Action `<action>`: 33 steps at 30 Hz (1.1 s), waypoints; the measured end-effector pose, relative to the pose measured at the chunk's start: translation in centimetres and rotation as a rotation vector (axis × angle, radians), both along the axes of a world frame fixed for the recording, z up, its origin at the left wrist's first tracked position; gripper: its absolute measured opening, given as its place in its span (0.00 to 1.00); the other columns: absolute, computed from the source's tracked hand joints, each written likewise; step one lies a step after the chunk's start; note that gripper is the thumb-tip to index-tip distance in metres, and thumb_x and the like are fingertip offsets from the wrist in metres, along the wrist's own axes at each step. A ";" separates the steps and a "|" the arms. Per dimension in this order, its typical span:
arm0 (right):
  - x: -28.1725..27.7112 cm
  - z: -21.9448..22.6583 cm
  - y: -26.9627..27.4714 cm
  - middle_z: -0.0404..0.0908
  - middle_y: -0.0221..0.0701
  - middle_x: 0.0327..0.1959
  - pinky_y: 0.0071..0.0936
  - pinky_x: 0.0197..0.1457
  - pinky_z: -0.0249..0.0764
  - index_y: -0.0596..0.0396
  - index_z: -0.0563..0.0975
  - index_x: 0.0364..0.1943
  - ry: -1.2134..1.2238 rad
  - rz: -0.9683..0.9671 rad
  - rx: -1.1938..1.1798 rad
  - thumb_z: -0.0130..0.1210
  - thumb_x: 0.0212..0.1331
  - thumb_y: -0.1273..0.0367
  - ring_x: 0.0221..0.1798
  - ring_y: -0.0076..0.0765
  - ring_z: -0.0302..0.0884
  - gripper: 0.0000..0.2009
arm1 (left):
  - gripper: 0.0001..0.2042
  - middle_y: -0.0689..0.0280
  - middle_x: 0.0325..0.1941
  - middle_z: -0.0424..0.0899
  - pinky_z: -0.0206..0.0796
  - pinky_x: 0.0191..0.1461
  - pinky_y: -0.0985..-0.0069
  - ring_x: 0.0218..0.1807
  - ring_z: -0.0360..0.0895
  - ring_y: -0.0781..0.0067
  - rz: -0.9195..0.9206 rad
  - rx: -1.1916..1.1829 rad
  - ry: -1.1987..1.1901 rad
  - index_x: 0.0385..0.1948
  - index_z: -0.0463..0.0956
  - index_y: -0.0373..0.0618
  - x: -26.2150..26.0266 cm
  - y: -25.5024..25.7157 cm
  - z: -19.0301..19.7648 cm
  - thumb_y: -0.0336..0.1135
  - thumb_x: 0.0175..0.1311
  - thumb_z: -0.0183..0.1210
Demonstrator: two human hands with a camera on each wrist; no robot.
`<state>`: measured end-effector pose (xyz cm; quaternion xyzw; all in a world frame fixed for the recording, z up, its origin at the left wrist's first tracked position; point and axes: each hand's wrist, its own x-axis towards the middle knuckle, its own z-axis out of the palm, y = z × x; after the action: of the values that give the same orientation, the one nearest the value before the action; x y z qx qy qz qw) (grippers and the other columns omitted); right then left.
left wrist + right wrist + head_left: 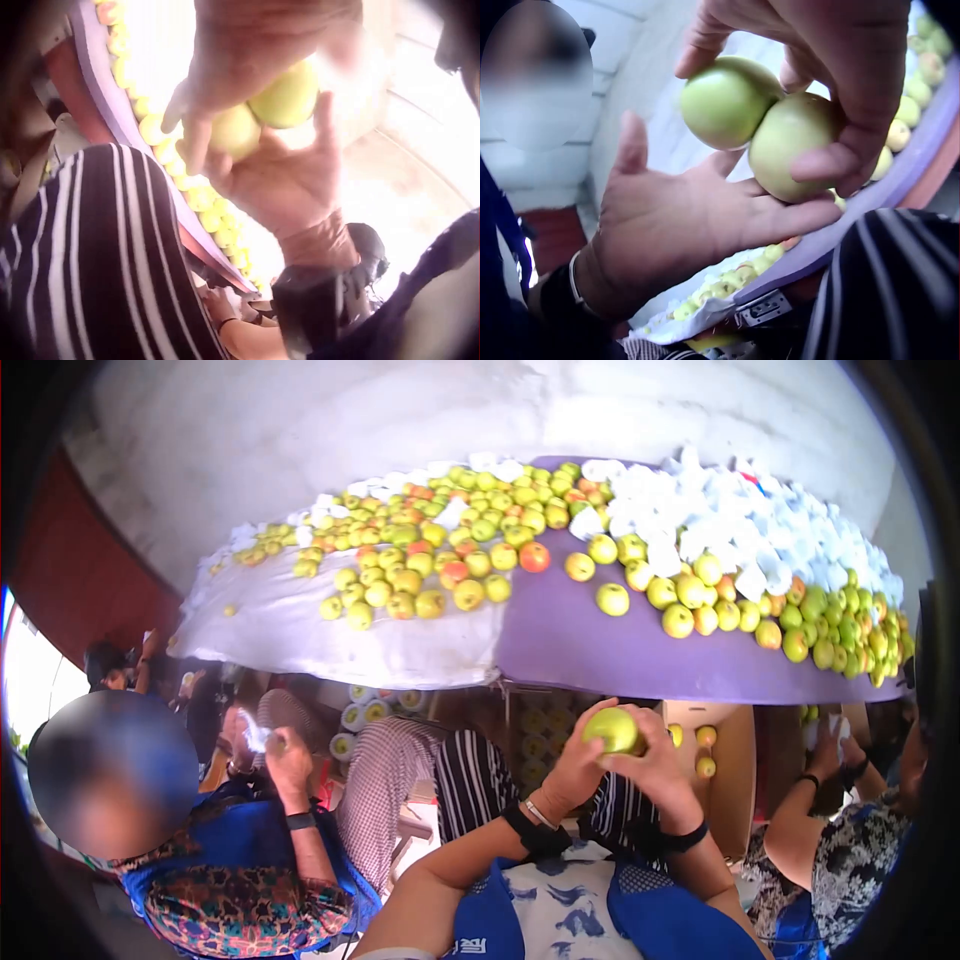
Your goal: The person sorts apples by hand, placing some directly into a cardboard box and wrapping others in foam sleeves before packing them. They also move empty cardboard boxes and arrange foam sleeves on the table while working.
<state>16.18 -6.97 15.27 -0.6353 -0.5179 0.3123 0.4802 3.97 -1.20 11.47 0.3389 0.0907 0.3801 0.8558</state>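
Note:
Two green apples, a farther one (727, 101) and a nearer one (789, 142), sit side by side in my right hand (840, 67), whose thumb and fingers grip them from above in the right wrist view. My left hand (682, 214) lies beneath with its palm turned up, thumb apart and fingers stretched out at the underside of the nearer apple. From the head view, one green apple (615, 731) shows between my left hand (568, 765) and right hand (655, 765) above my lap; the other is hidden.
Ahead, a table with white cloth (300, 622) and purple cover (600, 660) bears many loose apples (400, 560) and a heap of white wrappings (740, 520). An open cardboard box (730, 780) with several apples stands below. People sit close on both sides, a person's hand (290, 760) at left.

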 end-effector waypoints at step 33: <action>-4.9 -12.4 4.2 0.80 0.40 0.32 0.26 0.40 0.73 0.61 0.76 0.38 0.131 0.285 -0.442 0.57 0.49 0.66 0.35 0.34 0.79 0.15 | 0.30 0.42 0.50 0.59 0.54 0.55 0.54 0.53 0.57 0.43 1.285 0.763 1.905 0.35 0.75 0.44 -22.8 31.5 -4.5 0.46 0.21 0.71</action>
<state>11.30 -2.78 2.88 -0.6238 -0.4893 0.5225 0.3137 -18.85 30.35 6.92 0.6065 0.7184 0.3363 -0.0540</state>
